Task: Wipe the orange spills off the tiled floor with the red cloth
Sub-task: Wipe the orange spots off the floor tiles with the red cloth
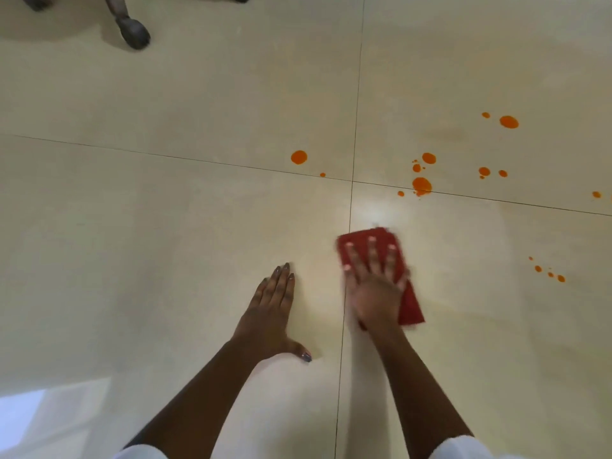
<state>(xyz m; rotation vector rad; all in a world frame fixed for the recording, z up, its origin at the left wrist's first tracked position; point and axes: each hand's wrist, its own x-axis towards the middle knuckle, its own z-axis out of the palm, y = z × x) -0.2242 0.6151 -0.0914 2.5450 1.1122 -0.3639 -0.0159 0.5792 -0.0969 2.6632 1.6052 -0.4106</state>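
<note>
The red cloth (410, 304) lies flat on the cream tiled floor (165, 210), just right of a vertical grout line. My right hand (376, 286) presses down on it with fingers spread; hand and cloth are slightly blurred. My left hand (270, 309) rests flat on the bare tile to the left, holding nothing. Orange spills dot the floor beyond the cloth: one round drop (299, 157) up and to the left, a cluster (422, 185) near the grout crossing, a larger drop (509, 121) farther right, and small drops (549, 273) to the right of the cloth.
A dark curved furniture leg with a rounded foot (134, 33) stands at the top left, with other dark feet at the top edge. A bright reflection lies on the floor at the bottom left. White sleeves show at the bottom edge.
</note>
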